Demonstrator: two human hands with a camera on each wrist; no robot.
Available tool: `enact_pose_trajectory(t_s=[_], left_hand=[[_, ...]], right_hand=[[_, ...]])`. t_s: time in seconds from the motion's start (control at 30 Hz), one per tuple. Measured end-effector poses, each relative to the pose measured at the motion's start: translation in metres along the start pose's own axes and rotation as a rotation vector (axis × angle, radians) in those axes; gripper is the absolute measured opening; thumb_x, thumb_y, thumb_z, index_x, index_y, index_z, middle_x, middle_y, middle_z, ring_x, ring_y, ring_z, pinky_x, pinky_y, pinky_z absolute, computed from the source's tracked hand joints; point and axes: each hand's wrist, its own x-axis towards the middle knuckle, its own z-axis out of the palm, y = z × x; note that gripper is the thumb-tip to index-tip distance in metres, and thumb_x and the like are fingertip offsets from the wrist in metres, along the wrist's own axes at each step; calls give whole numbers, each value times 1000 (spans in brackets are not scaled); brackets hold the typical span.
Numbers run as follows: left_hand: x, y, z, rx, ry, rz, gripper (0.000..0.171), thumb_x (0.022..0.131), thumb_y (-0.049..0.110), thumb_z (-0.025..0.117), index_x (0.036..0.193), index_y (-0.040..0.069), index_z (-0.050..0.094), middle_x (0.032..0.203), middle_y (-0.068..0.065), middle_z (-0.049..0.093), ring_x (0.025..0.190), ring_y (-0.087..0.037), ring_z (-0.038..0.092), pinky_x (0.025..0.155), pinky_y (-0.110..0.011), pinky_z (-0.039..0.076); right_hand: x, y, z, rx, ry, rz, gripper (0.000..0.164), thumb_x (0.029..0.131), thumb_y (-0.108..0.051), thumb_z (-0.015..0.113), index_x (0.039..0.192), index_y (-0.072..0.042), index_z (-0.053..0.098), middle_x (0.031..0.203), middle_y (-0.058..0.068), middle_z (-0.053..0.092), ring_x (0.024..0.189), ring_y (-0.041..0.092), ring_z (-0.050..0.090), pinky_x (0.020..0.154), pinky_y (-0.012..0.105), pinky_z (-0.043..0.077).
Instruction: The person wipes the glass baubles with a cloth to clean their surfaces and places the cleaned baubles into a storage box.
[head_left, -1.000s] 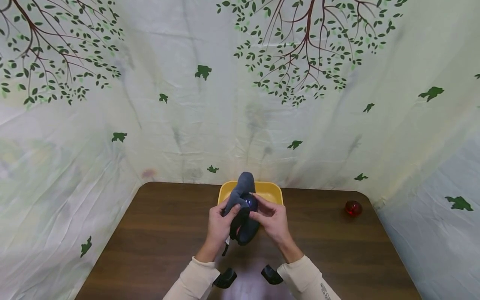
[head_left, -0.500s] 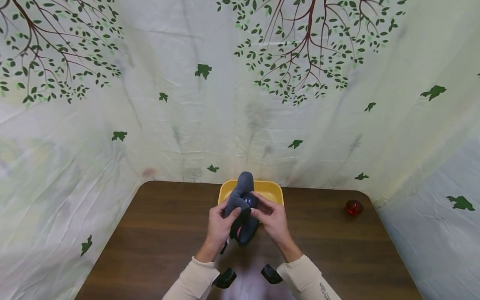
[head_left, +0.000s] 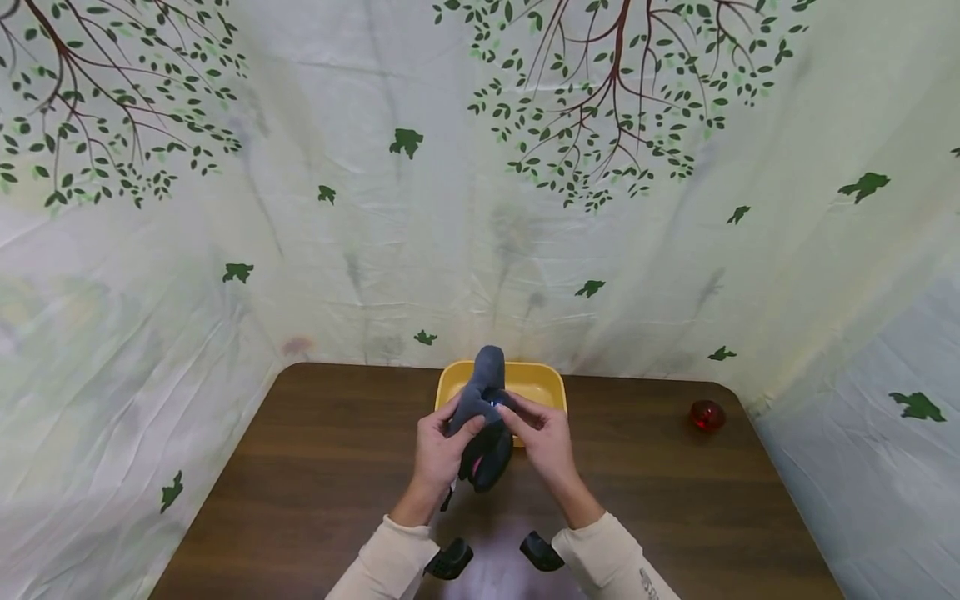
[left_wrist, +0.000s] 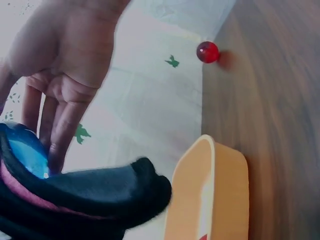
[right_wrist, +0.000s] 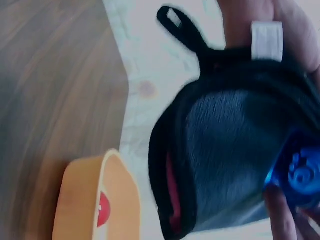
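Observation:
A dark grey oven mitt (head_left: pixel 489 367) with black edging, pink lining, a hanging loop (right_wrist: pixel 186 31) and a white label (right_wrist: pixel 267 41) is held up above the table. My left hand (head_left: pixel 441 443) grips its left side, thumb in front. With thumb and fingers, my right hand (head_left: pixel 547 435) pinches a see-through blue ball (right_wrist: pixel 304 175) against the mitt's right side. In the left wrist view, the blue ball (left_wrist: pixel 24 150) sits against the mitt's edge, the right fingers on it. Whether the ball lies inside the mitt I cannot tell. Most of it is hidden in the head view.
Behind the hands a yellow plastic bin (head_left: pixel 553 385) stands at the table's (head_left: pixel 337 450) back edge. Inside it shows a red round thing (right_wrist: pixel 103 209). A red see-through ball (head_left: pixel 707 416) lies near the table's back right corner. A leaf-printed curtain (head_left: pixel 300 242) hangs behind.
My right fingers have shifted slightly up and left with the blue ball, which is now more covered by fingers and mitt. The mitt has tilted a little; my left hand has hardly moved.

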Motion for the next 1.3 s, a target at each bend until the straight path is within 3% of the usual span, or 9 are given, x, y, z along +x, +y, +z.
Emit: enact_pose_trajectory(t_s=[0.13,0.27,0.37,0.53,0.63,0.83,1.07,1.2,1.3], left_hand=[[1,3,-1,-67,38,-31,48,88,4,69,131,-10,53,116,-22,65,92,-12,66,81,-28,55],[0,3,-2,-130,24,-73,46,91,5,65,130,-14,50,106,-10,69,89,-11,67,80,-26,56],[-1,2,-1,-144,-19,-99,43,92,3,63,130,-15,50,105,-8,69,89,-13,67,80,-27,56],[-3,1,0,-98,-69,-55,43,92,4,63,130,-13,52,112,-17,66,93,-13,66,82,-29,55],[-3,0,0,-75,-60,-22,44,91,4,65,129,-14,52,114,-19,66,94,-13,65,83,-28,55],[-4,-2,-2,-46,-41,26,48,87,-3,67,132,-10,51,121,-27,61,98,-14,63,86,-31,54],[-4,-1,-5,156,-56,154,59,82,-2,72,137,1,51,137,-15,53,120,-28,56,99,-35,45],[-4,-1,-5,182,-66,200,57,83,-1,71,136,2,53,140,-14,50,127,-32,49,102,-36,41],[-3,0,-5,150,-52,177,53,84,-1,70,135,0,54,138,-15,52,124,-30,52,99,-35,44]], right_hand=[[3,2,-9,-15,-149,-93,45,87,-4,70,130,4,58,127,21,60,109,27,62,94,32,50],[9,6,-18,-42,-260,-269,49,84,1,72,130,6,56,130,23,57,114,26,59,96,33,48],[12,11,-24,-19,-303,-390,52,80,4,73,129,9,56,128,26,57,116,22,58,94,34,49],[13,17,-25,27,-298,-495,53,79,6,73,127,14,53,125,28,58,114,18,60,91,34,51],[10,18,-22,32,-248,-461,50,80,4,73,127,12,55,124,26,60,108,18,63,90,33,52],[3,14,-9,49,-100,-238,44,83,2,72,125,9,59,122,27,61,102,14,66,85,29,53],[0,3,3,62,40,18,36,90,-12,69,121,5,64,114,22,66,94,22,69,77,30,56],[0,1,3,78,21,21,36,90,-10,68,121,6,63,114,24,66,93,20,69,77,30,56],[0,2,2,82,-12,-33,37,89,-3,67,124,7,60,118,26,63,95,17,68,79,29,56]])
